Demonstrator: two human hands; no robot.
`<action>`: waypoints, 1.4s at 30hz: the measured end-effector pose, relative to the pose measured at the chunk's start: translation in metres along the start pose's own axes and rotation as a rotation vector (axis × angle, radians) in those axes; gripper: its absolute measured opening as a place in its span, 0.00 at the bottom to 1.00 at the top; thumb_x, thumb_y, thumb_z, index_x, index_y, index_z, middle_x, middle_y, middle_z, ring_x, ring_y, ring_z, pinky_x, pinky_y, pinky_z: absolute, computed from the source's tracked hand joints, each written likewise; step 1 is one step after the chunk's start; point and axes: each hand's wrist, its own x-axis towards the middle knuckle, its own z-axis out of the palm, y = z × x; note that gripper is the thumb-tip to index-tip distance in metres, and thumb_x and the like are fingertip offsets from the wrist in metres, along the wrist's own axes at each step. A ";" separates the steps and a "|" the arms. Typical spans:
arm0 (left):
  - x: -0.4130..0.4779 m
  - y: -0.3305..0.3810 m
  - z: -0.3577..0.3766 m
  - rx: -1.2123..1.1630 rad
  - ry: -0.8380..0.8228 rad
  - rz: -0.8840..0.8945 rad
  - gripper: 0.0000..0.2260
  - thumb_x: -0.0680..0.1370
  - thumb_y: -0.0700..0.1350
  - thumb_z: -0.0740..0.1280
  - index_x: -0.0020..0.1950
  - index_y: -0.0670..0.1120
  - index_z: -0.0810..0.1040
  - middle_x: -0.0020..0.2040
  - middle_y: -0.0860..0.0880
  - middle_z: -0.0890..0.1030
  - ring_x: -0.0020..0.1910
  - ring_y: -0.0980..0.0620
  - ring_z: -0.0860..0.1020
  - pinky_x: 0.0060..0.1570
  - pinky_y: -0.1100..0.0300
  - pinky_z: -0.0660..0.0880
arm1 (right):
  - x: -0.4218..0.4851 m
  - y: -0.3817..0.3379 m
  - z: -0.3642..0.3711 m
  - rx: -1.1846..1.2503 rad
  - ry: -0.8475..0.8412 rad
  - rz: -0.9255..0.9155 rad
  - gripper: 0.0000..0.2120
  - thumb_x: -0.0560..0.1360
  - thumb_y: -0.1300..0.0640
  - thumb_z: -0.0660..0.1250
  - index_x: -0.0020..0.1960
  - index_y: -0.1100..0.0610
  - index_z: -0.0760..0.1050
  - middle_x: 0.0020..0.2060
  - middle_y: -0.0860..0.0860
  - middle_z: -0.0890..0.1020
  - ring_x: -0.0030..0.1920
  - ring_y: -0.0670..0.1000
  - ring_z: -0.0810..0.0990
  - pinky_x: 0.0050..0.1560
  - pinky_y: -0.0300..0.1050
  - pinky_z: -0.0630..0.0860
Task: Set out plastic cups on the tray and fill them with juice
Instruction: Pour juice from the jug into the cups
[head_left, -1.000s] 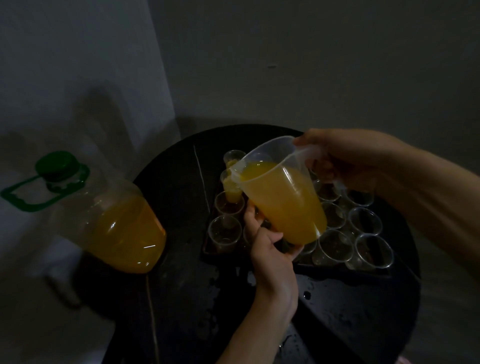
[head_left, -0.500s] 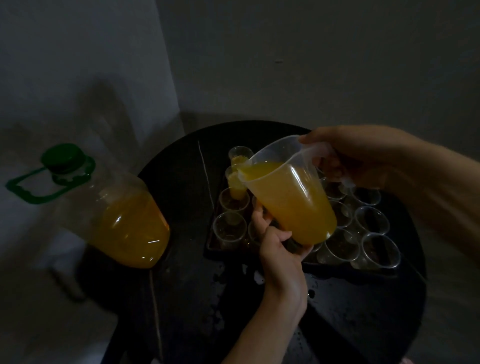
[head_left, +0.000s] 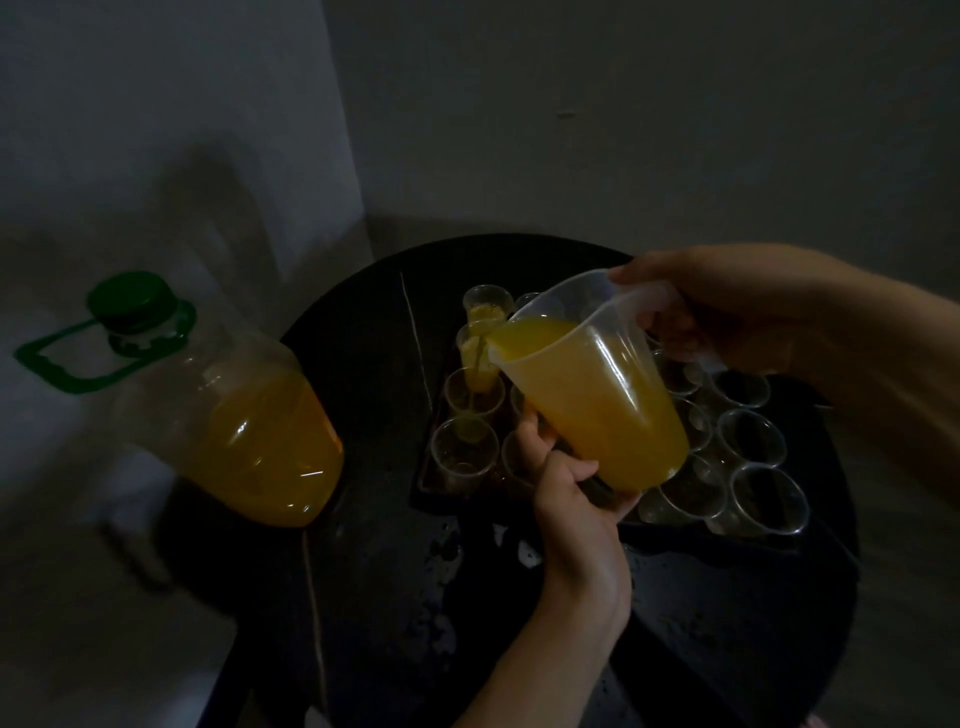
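Mid-pour: right hand (head_left: 727, 312) has its fingers wrapped round the handle (head_left: 670, 306) of the jug (head_left: 597, 405). The left hand (head_left: 571, 499) cups the jug's base from below, fingers curled up against the lower wall, thumb on the near side. Jug is tilted with its spout (head_left: 491, 347) toward 9 o'clock, well over half full.

A thin stream of juice (head_left: 476, 374) drops off the spout into the left column of cups on the tray (head_left: 428, 480) (looks like the third cup (head_left: 474, 397) from the far end, too dim to be sure). Two filled cups (head_left: 485, 312) sit at the tray's 11 o'clock. The empty cups (head_left: 763, 499) fill the 3 to 5 o'clock side, packed rim to rim. A part-full bottle (head_left: 260, 441) with a green cap (head_left: 132, 304) stands at the 9 o'clock edge of the table (head_left: 363, 623).

Risks, my read:
- Jug is heavy and full. A small extra tilt gives a surge that overshoots a narrow cup. The wet specks (head_left: 441, 551) at the table's 6 o'clock suggest spill already.
- Stream passes just by a filled cup's rim. Drift toward 12 clips it and splatters.
- Cups are light and touching. The jug base and left knuckles hang low over the middle rows, so a dip knocks several.
- Dim light hides the fill level, so overfill is likely.
- Bottle sits near the edge. An elbow swing could tip it.
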 end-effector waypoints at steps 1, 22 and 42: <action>0.000 0.000 0.000 0.001 0.000 -0.001 0.29 0.76 0.35 0.54 0.71 0.61 0.69 0.65 0.53 0.74 0.62 0.47 0.76 0.60 0.31 0.75 | 0.000 0.000 0.000 0.005 0.006 0.001 0.15 0.77 0.45 0.66 0.52 0.57 0.77 0.27 0.50 0.70 0.27 0.48 0.67 0.35 0.44 0.63; -0.002 0.000 0.001 0.024 -0.001 -0.024 0.29 0.75 0.36 0.56 0.70 0.62 0.69 0.67 0.51 0.74 0.62 0.47 0.76 0.61 0.33 0.75 | -0.007 -0.002 0.006 0.024 0.045 0.008 0.13 0.79 0.48 0.65 0.45 0.57 0.76 0.34 0.55 0.74 0.36 0.53 0.70 0.41 0.45 0.66; -0.005 0.000 0.003 0.031 -0.013 -0.022 0.28 0.75 0.36 0.56 0.70 0.61 0.69 0.66 0.51 0.74 0.62 0.47 0.75 0.60 0.34 0.75 | -0.006 0.000 0.003 0.022 0.043 0.003 0.12 0.79 0.47 0.65 0.44 0.56 0.75 0.21 0.48 0.70 0.23 0.46 0.66 0.31 0.42 0.63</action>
